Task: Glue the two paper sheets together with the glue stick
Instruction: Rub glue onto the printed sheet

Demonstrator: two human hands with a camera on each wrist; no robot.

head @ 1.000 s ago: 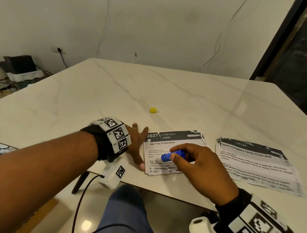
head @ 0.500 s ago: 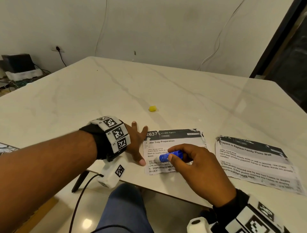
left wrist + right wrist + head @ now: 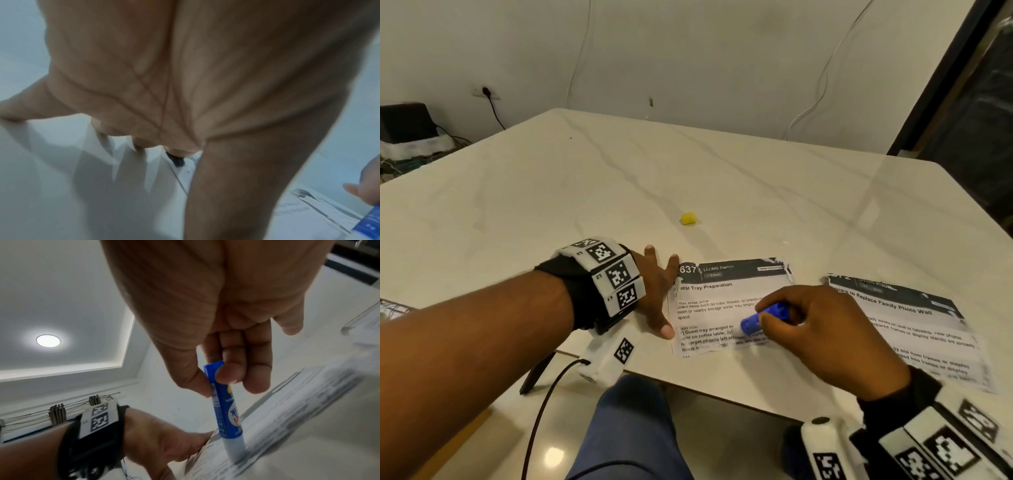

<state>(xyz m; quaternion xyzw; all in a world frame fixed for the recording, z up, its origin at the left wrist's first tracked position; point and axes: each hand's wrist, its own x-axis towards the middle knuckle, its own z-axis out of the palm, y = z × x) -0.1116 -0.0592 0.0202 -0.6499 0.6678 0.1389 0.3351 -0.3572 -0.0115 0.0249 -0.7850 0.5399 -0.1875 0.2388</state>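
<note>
Two printed paper sheets lie side by side near the table's front edge. On the left sheet (image 3: 726, 301), my right hand (image 3: 822, 329) pinches a blue glue stick (image 3: 763, 317) between thumb and fingers, its white tip pressed to the paper (image 3: 287, 434). The right wrist view shows the glue stick (image 3: 226, 410) standing almost upright on the print. My left hand (image 3: 657, 291) lies flat with fingers spread, thumb and forefinger holding down that sheet's left edge. The second sheet (image 3: 914, 329) lies to the right, partly under my right wrist. In the left wrist view the palm (image 3: 185, 73) fills the frame.
A small yellow cap-like piece (image 3: 688, 218) sits on the white marble table (image 3: 551, 205) behind the sheets. The table's front edge (image 3: 722, 394) runs just below the papers, with my knee (image 3: 633, 428) under it. A wall, cables and a dark box (image 3: 404, 123) stand beyond.
The glue stick's tip has slid a little down and to the right across the left sheet. My left hand stays pressed on the sheet's left edge.
</note>
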